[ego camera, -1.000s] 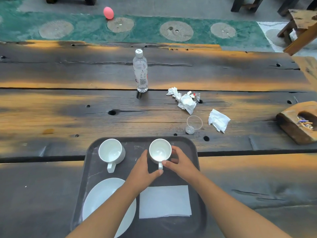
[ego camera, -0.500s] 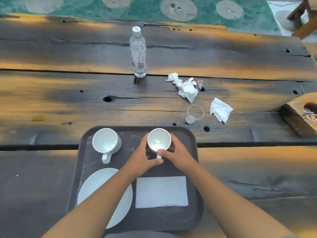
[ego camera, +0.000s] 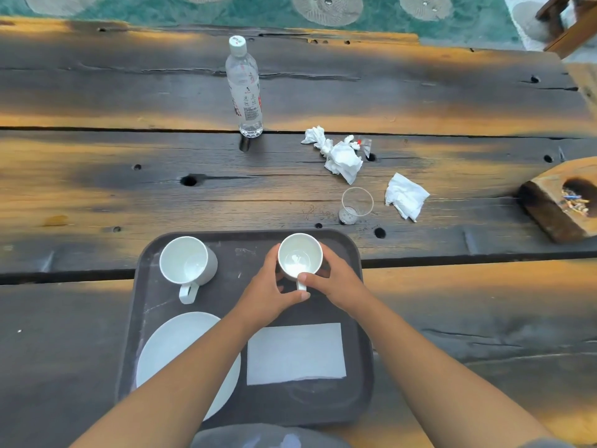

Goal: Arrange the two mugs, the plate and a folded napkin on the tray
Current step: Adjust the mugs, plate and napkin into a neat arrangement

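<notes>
A dark tray [ego camera: 151, 305] lies on the wooden table in front of me. At its far left stands a white mug [ego camera: 185, 263] with its handle toward me. At its far right stands a second white mug [ego camera: 298, 258], also handle toward me. My left hand [ego camera: 269, 291] wraps its left side, thumb below the handle. My right hand [ego camera: 336, 281] cups its right side, thumb tip on the handle. A white plate [ego camera: 171, 347] lies near left, partly under my left forearm. A folded white napkin [ego camera: 295, 354] lies flat near right.
Beyond the tray stand a clear plastic cup [ego camera: 355, 206] and a water bottle [ego camera: 244, 88]. Crumpled tissues [ego camera: 340, 155] and another tissue [ego camera: 405, 197] lie to the far right. A wooden ashtray block [ego camera: 562, 202] sits at the right edge.
Both hands have closed in tighter around the right mug. The view has shifted, so the tray sits a little higher in the frame. The mug stays in about the same spot on the tray.
</notes>
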Demonstrator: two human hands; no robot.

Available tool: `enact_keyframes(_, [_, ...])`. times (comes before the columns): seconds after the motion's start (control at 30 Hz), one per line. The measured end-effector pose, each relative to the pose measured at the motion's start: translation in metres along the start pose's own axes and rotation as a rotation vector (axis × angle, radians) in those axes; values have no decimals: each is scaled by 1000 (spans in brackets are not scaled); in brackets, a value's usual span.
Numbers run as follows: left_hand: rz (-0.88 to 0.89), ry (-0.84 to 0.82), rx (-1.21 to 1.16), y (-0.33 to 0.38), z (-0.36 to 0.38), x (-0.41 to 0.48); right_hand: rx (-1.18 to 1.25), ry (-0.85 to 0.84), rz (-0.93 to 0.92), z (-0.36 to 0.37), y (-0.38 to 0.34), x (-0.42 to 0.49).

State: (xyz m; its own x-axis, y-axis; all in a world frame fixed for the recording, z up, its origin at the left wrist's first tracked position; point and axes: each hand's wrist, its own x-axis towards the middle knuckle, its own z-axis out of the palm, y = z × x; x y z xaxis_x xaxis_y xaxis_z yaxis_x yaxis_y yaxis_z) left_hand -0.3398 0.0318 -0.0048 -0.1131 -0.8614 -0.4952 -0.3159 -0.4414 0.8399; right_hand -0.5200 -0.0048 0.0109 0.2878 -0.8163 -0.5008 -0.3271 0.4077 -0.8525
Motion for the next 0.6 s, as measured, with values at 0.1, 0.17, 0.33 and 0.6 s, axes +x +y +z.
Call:
enact_keyframes(0.1, [-2,-14,7,0,0,1,-16,0,-1,0,0,1])
enact_keyframes(0.17, [-10,-18,18,-1,-1,1,-21,0,-1,0,1,1])
enact_keyframes(0.33, [-18,-26,38,-2,-1,2,-34,-3,17,-2,1,2])
enact_keyframes(0.6, [-26,-25,67,-2,-2,2,-63,-8,19,-3,3,3])
